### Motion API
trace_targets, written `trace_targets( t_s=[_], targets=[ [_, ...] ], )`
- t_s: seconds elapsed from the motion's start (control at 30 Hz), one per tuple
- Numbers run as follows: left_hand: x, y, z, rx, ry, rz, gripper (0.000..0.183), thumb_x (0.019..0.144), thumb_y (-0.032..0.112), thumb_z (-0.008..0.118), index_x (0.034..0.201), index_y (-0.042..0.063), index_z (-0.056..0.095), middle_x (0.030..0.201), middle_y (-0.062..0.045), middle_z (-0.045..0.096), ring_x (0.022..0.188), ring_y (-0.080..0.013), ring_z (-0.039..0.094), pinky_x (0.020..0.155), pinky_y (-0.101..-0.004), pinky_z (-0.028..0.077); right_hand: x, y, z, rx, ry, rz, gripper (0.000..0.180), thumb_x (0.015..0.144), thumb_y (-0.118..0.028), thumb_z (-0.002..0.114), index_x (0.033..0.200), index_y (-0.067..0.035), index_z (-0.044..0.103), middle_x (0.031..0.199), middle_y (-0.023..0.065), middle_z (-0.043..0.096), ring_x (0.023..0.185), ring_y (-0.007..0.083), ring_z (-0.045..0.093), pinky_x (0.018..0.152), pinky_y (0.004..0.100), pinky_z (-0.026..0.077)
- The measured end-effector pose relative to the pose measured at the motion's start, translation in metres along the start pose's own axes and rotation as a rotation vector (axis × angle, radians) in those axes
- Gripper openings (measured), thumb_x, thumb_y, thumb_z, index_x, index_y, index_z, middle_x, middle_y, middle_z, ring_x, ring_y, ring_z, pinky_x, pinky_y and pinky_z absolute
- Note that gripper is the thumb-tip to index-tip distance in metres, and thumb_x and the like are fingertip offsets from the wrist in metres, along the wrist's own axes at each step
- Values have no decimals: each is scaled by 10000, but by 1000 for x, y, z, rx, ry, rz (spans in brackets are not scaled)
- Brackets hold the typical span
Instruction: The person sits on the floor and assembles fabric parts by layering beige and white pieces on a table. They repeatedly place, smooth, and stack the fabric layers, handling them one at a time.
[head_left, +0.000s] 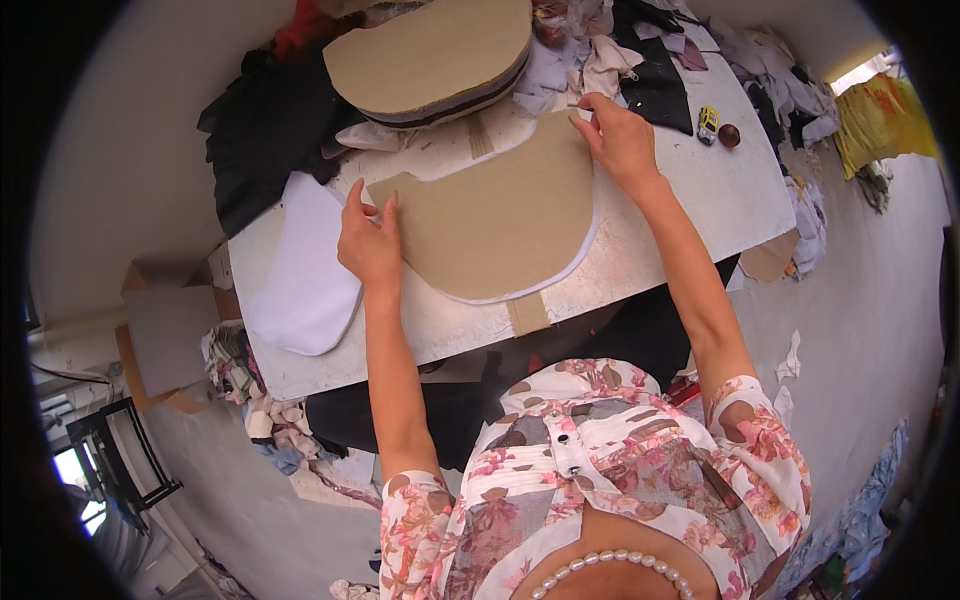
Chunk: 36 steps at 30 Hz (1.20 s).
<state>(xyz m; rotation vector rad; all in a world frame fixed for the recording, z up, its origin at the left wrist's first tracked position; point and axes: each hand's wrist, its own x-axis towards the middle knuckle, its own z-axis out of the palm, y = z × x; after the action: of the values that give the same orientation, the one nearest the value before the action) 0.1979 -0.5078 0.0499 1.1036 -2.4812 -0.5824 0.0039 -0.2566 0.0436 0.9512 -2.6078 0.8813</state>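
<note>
A beige cut fabric panel (502, 217) with a rounded lower edge lies on the white table (675, 247), and a white layer shows along its rim. My left hand (373, 232) is at the panel's left corner, thumb and fingers around the edge. At the upper right corner, my right hand (616, 142) pinches the panel's edge between thumb and fingers. Left of my left hand lies a white cut piece (307, 270) of similar curved outline. Beyond the panel stands a thick stack of beige-topped panels (435, 60) with dark and light layers.
Black fabric (270, 142) covers the table's far left. Fabric scraps (611, 64) are heaped at the far right, near a yellow toy car (707, 125) and a dark red ball (729, 135). A cardboard box (169, 337) and cloth scraps (229, 360) are beyond the left edge.
</note>
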Motion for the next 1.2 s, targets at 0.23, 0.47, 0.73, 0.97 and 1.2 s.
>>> trace_targets(
  t_s=[0.23,0.47,0.73,0.97,1.2],
  targets=[
    [-3,-21,19,66,-12,617,373,861,218,623,1233,188,600,1401,-116,427,1326,-333,342,1067,-548,238,-25,-38,-33,265,-563,-584,210,745,-21,618,934,-112,635,928,32,597,961,230,549,769,358,470],
    [-4,-27,32,73,-139,604,354,906,279,543,1246,202,602,1437,-132,384,1355,-337,294,1073,-602,163,-37,-42,-25,159,-621,-704,121,740,-39,565,832,-89,625,875,59,563,933,252,521,794,364,429],
    [-2,-30,29,73,-155,600,384,904,280,547,1283,219,570,1469,-128,339,1369,-339,272,1078,-606,142,-48,-31,-37,111,-690,-712,27,762,-91,568,786,-83,575,865,58,553,906,244,520,780,359,420],
    [-23,2,17,49,-116,711,482,908,341,535,1376,248,460,1516,-134,237,1392,-365,208,1086,-623,96,-31,-44,-24,-54,-326,-475,539,882,-403,524,1356,-157,450,1460,157,326,1363,362,261,1108,497,216],
    [-27,-7,24,177,-262,624,687,815,538,593,1388,190,444,1519,-182,201,1404,-396,129,1098,-613,68,-46,-26,18,-191,-414,-403,680,869,-520,505,1418,-139,376,1504,203,215,1408,390,121,1136,537,67]
  ],
)
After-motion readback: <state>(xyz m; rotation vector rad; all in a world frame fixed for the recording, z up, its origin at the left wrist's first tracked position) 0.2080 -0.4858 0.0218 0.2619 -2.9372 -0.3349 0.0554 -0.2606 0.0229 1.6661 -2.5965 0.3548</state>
